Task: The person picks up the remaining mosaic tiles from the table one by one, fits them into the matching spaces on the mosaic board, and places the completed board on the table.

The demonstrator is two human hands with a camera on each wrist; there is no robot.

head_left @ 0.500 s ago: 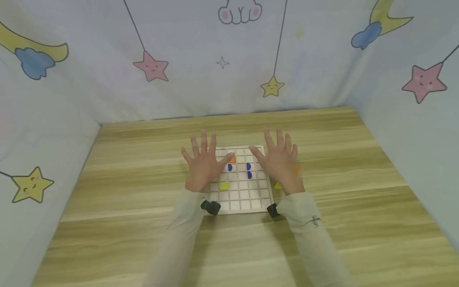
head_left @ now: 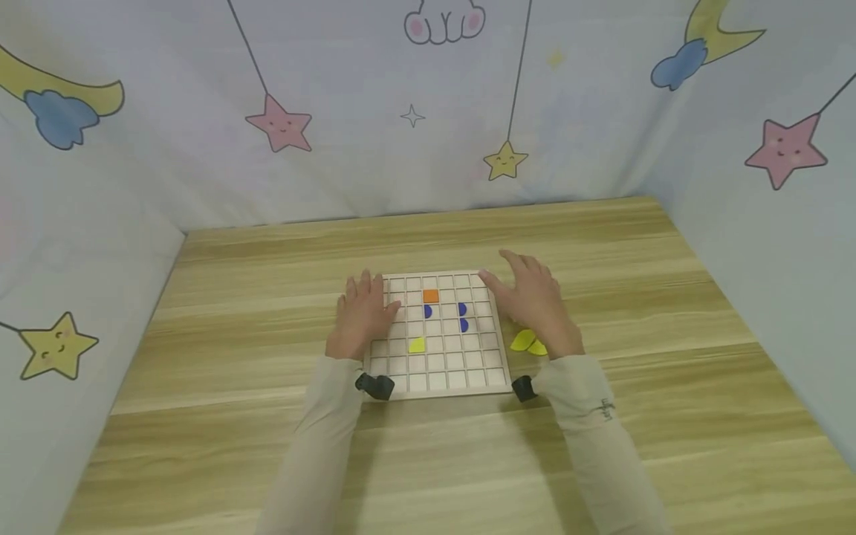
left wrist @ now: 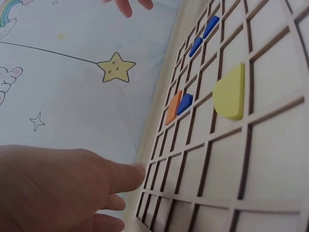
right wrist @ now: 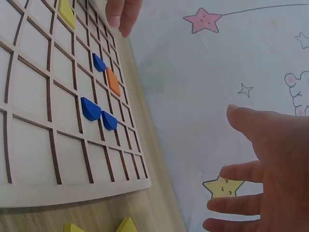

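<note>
Fingers point(right wrist: 235, 204) on left hand point(head_left: 361, 319) and right hand point(head_left: 537, 301) are apart; bumping the grid board point(head_left: 455, 360) between them could slide blue half-circles point(right wrist: 91, 109).

The left forearm point(head_left: 304, 453) and the right forearm point(head_left: 598, 446) are stretched forward from the bottom of the head view, drawn slightly inward and covered by pale sleeves, with dark lettering printed on the right one. The left hand point(head_left: 362, 318) is held with its back turned up, its fingers point(head_left: 365, 282) pointed forward, its thumb point(head_left: 391, 307) angled inward. The right hand point(head_left: 537, 301) is held well apart from it, the thumb parted widely from gently bent fingers, which are shown spread in the right wrist view.
</note>
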